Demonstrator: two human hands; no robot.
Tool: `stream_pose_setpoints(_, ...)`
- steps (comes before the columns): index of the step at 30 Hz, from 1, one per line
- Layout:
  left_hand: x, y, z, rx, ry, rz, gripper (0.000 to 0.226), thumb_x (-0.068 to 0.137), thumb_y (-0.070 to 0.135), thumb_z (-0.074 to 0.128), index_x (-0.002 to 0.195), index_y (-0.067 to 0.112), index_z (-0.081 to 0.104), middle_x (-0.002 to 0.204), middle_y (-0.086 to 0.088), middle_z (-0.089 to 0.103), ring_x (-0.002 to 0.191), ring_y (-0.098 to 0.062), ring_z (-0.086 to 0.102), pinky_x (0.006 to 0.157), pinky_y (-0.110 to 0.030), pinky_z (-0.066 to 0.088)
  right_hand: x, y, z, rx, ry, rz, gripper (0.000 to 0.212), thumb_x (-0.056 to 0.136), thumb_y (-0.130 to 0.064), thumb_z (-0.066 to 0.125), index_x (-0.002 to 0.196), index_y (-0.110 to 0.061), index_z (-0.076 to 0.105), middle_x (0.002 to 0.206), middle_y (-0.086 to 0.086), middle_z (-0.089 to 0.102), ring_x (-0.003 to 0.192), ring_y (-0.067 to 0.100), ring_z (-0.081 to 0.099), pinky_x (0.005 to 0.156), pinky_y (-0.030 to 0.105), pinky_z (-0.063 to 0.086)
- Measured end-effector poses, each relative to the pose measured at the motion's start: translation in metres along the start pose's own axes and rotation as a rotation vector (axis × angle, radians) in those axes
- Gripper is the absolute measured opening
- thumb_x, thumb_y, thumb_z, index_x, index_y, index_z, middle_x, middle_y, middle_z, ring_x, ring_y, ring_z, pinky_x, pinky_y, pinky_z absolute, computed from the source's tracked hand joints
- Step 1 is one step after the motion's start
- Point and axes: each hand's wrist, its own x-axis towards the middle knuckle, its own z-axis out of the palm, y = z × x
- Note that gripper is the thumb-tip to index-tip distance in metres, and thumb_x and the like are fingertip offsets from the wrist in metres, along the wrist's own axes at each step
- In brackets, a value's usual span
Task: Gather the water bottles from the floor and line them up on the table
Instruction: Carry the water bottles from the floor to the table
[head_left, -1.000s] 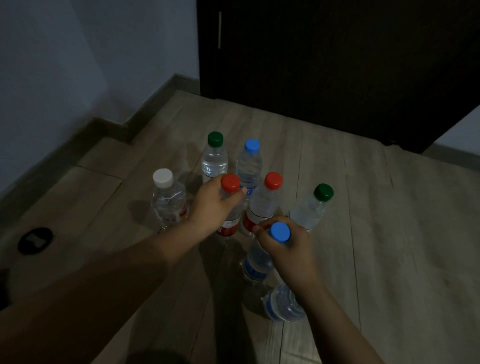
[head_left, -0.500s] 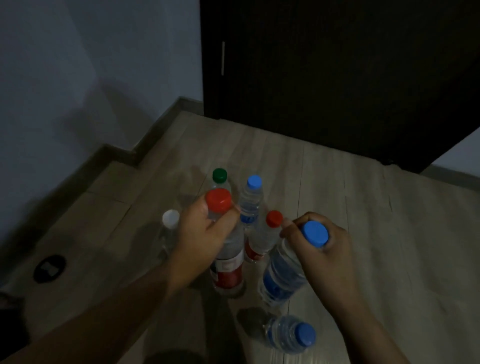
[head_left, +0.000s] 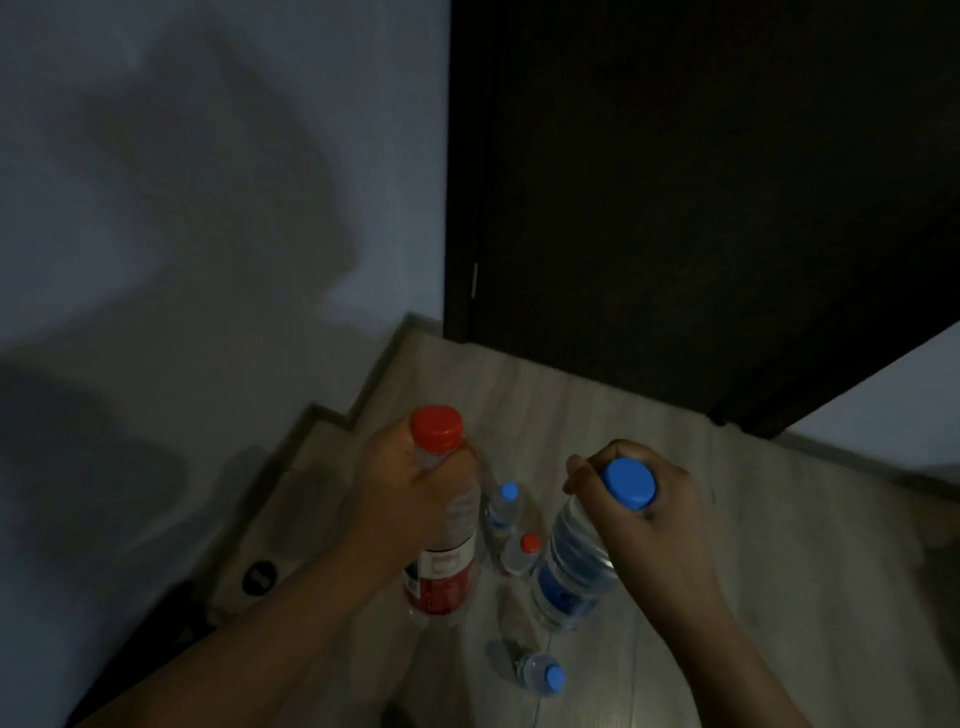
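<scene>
My left hand (head_left: 402, 496) grips the neck of a red-capped water bottle (head_left: 444, 566) with a red label, held upright well above the floor. My right hand (head_left: 649, 519) grips the neck of a blue-capped bottle (head_left: 571, 571) with a blue label, also lifted. Far below on the wooden floor (head_left: 753, 519) stand a blue-capped bottle (head_left: 503, 506), a small red-capped bottle (head_left: 521, 555) and another blue-capped bottle (head_left: 540, 674). Other bottles are hidden behind my hands. No table is in view.
A dark door (head_left: 675, 208) fills the upper right. A pale wall (head_left: 182, 234) with a dark skirting board runs along the left. A round black floor fitting (head_left: 258, 576) sits near the wall.
Both hands have risen with their bottles, which now hang high above the floor. The camera has risen too, so the bottles left on the floor look much smaller.
</scene>
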Motion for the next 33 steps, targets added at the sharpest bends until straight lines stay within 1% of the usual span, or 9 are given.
stream_pose_setpoints(3,-0.005,0.090,-0.021,0.040,0.045,0.030,0.022,0.075,0.019,0.061,0.073,-0.003,0.059,0.064,-0.017,0.061,0.059,-0.024,0.062,0.052,-0.023,0.052,-0.001,-0.089,-0.039,0.008,-0.032,-0.023,0.020,0.081,-0.027,0.063,0.072,-0.009,0.061,0.066,0.005,0.064,0.059,0.013,0.061,0.057,0.020,0.053)
stream_pose_setpoints(7,-0.014,0.210,-0.052,0.079,0.095,0.111,0.011,0.082,0.008,0.063,0.073,0.003,0.061,0.065,-0.014,0.062,0.058,-0.021,0.063,0.052,-0.018,0.050,-0.005,-0.205,-0.090,0.030,-0.006,-0.111,0.017,0.081,-0.026,0.063,0.072,-0.012,0.060,0.068,0.005,0.063,0.060,0.013,0.061,0.056,0.023,0.054)
stream_pose_setpoints(10,-0.025,0.297,-0.072,0.058,0.124,0.182,0.014,0.077,0.020,0.063,0.072,0.007,0.060,0.064,-0.012,0.062,0.059,-0.020,0.062,0.053,-0.017,0.051,-0.011,-0.284,-0.122,0.058,-0.009,-0.149,0.018,0.080,-0.030,0.061,0.075,-0.012,0.060,0.070,0.005,0.062,0.062,0.014,0.062,0.058,0.024,0.055)
stream_pose_setpoints(13,-0.037,0.370,-0.092,0.011,0.098,0.274,0.022,0.075,0.022,0.063,0.073,0.000,0.061,0.066,-0.014,0.062,0.061,-0.020,0.063,0.056,-0.014,0.051,-0.019,-0.354,-0.148,0.079,0.012,-0.224,0.019,0.081,-0.029,0.061,0.076,-0.011,0.059,0.071,0.006,0.062,0.060,0.014,0.061,0.058,0.025,0.054)
stream_pose_setpoints(16,-0.050,0.430,-0.112,0.011,0.099,0.361,0.035,0.071,0.036,0.061,0.075,0.001,0.062,0.069,-0.011,0.065,0.065,-0.018,0.065,0.061,-0.013,0.051,-0.026,-0.412,-0.170,0.109,0.043,-0.303,0.019,0.081,-0.029,0.061,0.076,-0.011,0.059,0.072,0.007,0.063,0.061,0.016,0.062,0.059,0.026,0.054)
stream_pose_setpoints(21,-0.075,0.506,-0.135,0.136,0.202,0.492,0.033,0.071,0.035,0.059,0.072,0.002,0.064,0.068,-0.009,0.066,0.062,-0.011,0.063,0.059,-0.008,0.048,-0.037,-0.482,-0.200,0.189,0.095,-0.428,0.018,0.082,-0.025,0.064,0.073,-0.009,0.060,0.069,0.010,0.064,0.060,0.018,0.062,0.058,0.024,0.053)
stream_pose_setpoints(25,-0.092,0.551,-0.142,0.164,0.284,0.528,0.031,0.072,0.030,0.060,0.074,-0.001,0.063,0.070,-0.013,0.066,0.065,-0.018,0.063,0.058,-0.012,0.048,-0.038,-0.517,-0.218,0.279,0.077,-0.533,0.016,0.083,-0.018,0.064,0.071,-0.007,0.059,0.066,0.010,0.062,0.056,0.015,0.059,0.051,0.015,0.048)
stream_pose_setpoints(28,-0.105,0.576,-0.137,0.183,0.359,0.568,0.032,0.072,0.031,0.060,0.074,0.000,0.063,0.072,-0.013,0.068,0.068,-0.018,0.064,0.060,-0.015,0.049,-0.035,-0.534,-0.232,0.366,0.042,-0.616,0.017,0.082,-0.015,0.064,0.069,-0.006,0.059,0.065,0.009,0.062,0.053,0.008,0.058,0.051,0.009,0.046)
stream_pose_setpoints(33,-0.139,0.605,-0.128,0.260,0.548,0.587,0.027,0.072,0.027,0.058,0.070,0.000,0.064,0.071,-0.011,0.068,0.068,-0.019,0.064,0.060,-0.018,0.049,-0.029,-0.559,-0.241,0.454,-0.072,-0.776,0.021,0.081,-0.013,0.066,0.064,-0.003,0.057,0.061,0.008,0.061,0.049,0.010,0.056,0.050,0.010,0.046)
